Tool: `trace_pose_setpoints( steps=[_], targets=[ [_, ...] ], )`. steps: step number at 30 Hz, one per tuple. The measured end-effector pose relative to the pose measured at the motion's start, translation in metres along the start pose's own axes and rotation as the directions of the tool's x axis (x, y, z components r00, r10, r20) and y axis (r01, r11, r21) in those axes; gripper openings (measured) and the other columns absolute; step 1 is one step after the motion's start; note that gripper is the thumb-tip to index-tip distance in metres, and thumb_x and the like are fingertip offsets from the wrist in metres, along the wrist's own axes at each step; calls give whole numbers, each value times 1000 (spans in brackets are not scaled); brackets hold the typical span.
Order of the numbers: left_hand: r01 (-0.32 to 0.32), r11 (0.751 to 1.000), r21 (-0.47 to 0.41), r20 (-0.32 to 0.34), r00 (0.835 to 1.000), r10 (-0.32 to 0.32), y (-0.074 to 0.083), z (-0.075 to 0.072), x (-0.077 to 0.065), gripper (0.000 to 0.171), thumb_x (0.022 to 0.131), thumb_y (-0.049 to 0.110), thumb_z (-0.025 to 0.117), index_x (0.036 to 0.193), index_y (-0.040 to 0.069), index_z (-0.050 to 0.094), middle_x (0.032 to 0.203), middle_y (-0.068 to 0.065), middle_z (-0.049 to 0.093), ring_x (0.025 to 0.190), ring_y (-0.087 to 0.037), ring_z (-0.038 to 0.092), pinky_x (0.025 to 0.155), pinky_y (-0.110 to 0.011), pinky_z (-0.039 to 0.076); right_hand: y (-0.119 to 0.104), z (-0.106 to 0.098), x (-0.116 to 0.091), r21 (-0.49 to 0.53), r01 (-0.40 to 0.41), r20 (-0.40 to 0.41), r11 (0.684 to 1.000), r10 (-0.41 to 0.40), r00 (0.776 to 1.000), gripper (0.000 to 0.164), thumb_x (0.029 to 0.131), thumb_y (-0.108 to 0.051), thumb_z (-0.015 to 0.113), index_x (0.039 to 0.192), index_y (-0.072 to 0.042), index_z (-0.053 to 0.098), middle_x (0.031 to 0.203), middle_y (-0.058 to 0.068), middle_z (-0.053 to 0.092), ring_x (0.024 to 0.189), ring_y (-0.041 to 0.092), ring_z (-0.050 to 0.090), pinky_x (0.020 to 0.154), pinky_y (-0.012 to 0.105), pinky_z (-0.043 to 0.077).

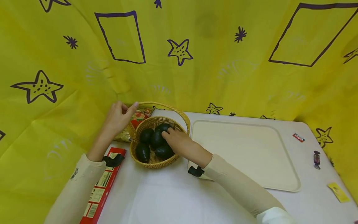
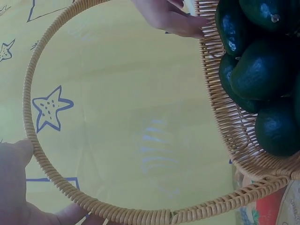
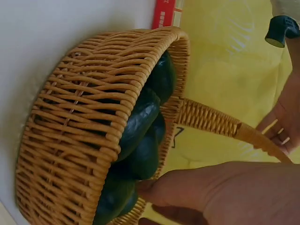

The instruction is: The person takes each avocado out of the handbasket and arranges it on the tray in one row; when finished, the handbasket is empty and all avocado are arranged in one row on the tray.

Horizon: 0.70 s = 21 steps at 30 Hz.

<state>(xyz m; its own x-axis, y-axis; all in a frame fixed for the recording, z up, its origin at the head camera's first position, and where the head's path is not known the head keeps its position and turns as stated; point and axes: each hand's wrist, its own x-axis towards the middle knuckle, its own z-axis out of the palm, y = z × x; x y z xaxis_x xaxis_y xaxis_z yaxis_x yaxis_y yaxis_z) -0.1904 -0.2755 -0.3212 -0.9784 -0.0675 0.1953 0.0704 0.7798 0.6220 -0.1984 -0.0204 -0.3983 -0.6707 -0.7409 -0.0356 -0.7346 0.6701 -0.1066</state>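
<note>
Left hand (image 1: 118, 117) clamped on handle (image 1: 183, 116); right hand (image 1: 180, 142) at avocados (image 1: 158, 140) (grip hidden, can't say). Handle tug could tip basket (image 1: 154, 166).

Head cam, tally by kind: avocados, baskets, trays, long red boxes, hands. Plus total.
Avocados: at least 5 showing, others may be hidden
Wicker basket: 1
Cream tray: 1
Long red box: 1
Hands: 2, left hand and right hand
Total: at least 10
</note>
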Motion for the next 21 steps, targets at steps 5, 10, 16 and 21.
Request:
trace_pose_setpoints(
  steps=[5,10,16,21],
  targets=[
    [63,998,26,36,997,-64,3,0,-3,76,105,70,40,114,-5,50,115,-22,44,96,-35,43,81,-44,36,-4,4,8,-113,-36,72,993,44,996,30,102,-5,69,132,-7,68,121,13,66,101,26,70,80,37,61],
    [73,997,31,42,996,-74,3,1,-3,79,104,73,39,115,-5,49,115,-23,43,97,-36,42,82,-47,36,-4,7,14,-164,-109,106,980,127,986,17,103,-9,68,119,-6,73,115,12,67,104,27,64,88,35,57],
    [70,997,28,48,996,-71,1,2,-3,79,104,73,37,116,-4,48,114,-22,42,95,-35,41,80,-46,35,-4,9,22,-293,-176,102,940,214,971,16,105,-16,65,113,-8,76,107,8,68,98,22,61,83,31,51],
    [56,998,19,47,997,-57,0,1,-2,77,105,71,39,115,-5,48,113,-22,42,93,-34,41,79,-44,35,-4,12,31,-257,-223,141,940,265,954,18,105,-18,64,115,-10,77,111,9,68,101,22,61,87,32,50]
  ],
)
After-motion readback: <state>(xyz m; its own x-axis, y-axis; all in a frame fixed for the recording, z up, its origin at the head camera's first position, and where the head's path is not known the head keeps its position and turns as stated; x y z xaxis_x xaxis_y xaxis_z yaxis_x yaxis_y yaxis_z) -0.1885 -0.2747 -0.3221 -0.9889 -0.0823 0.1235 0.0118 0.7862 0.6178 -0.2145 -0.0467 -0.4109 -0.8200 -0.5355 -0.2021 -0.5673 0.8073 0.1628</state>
